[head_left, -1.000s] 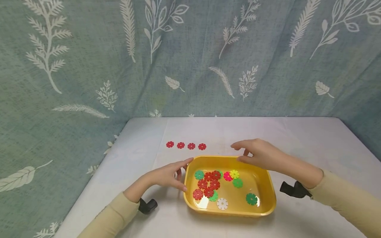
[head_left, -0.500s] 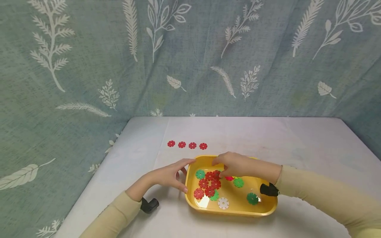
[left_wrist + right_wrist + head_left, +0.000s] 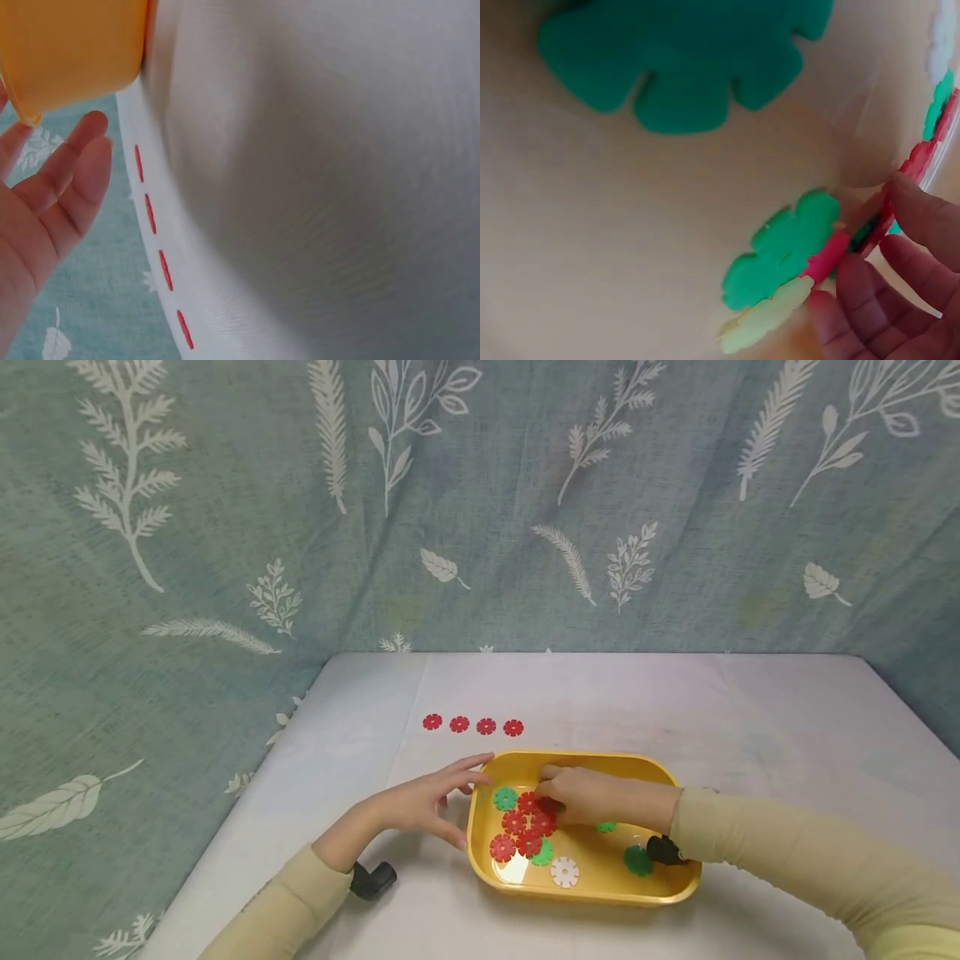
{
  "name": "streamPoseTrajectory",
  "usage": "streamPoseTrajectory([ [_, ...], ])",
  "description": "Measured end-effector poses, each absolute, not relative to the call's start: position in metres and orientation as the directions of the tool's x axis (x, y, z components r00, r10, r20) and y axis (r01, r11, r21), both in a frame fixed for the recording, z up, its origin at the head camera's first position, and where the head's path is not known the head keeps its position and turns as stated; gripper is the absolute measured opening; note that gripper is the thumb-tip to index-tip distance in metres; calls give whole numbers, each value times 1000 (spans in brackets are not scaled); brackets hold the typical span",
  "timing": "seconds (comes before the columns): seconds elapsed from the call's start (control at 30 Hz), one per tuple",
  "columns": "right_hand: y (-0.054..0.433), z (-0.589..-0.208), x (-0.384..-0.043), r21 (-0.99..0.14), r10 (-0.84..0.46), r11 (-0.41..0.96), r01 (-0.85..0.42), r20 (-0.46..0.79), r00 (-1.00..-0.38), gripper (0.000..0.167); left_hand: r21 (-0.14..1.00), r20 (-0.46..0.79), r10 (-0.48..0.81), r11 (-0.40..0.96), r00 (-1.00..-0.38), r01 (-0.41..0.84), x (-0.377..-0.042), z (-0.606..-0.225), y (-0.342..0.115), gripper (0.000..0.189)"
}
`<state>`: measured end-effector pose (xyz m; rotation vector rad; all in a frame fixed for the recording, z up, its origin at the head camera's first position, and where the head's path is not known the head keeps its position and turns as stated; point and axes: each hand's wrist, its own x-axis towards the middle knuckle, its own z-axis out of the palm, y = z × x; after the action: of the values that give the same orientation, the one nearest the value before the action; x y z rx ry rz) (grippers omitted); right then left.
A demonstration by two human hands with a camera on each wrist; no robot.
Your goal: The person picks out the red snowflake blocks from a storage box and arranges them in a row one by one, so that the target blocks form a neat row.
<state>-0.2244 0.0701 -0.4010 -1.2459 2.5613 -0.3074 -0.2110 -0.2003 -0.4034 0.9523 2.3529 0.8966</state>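
A yellow plastic tray (image 3: 592,889) holds several flat notched discs, the interlocking snowflake-building kind. My right hand (image 3: 581,795) reaches down into it and pinches a red disc (image 3: 886,214) at the edge of the red cluster. Its thumb and fingertips close on that disc in the right wrist view. At the tray's left end, my left hand (image 3: 420,802) spreads its fingers and thumb by the rim, touching it lightly. Beyond the tray, several red discs (image 3: 486,727) lie in a row on the white tabletop.
Within the tray are a white disc (image 3: 564,872), a dark green disc (image 3: 637,861) and a teal disc (image 3: 506,798). Beside the right fingers lies a pale yellow disc (image 3: 765,315). A leaf-patterned curtain (image 3: 480,527) hangs behind the table.
My right hand has come from above the tray's far rim down and left to the red discs, where its fingers have closed. The left hand stays at the rim.
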Motion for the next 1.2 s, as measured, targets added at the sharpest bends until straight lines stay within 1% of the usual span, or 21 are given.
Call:
streamPoseTrajectory([
  [0.1, 70, -405, -225, -306, -795, 603, -737, -153, -587, 35, 690, -157, 743, 554, -651, 466, -209, -402, -201, 70],
  [0.27, 72, -405, -227, -308, -803, 593, -744, -165, -573, 38, 664, -118, 743, 552, -659, 503, -209, -403, -202, 55],
  [0.43, 72, -406, -229, -311, -795, 605, -733, -177, -581, 38, 679, -121, 734, 553, -669, 483, -210, -406, -202, 53],
  [0.7, 70, -409, -227, -338, -754, 653, -678, -200, -626, 30, 725, -149, 717, 547, -681, 419, -208, -405, -200, 47],
  [0.93, 71, -409, -225, -350, -757, 651, -674, -231, -611, 26, 715, -151, 696, 567, -702, 408, -207, -404, -198, 41],
  [1.2, 71, -405, -218, -289, -751, 661, -693, -248, -612, 24, 701, -139, 703, 567, -697, 433, -207, -402, -198, 36],
])
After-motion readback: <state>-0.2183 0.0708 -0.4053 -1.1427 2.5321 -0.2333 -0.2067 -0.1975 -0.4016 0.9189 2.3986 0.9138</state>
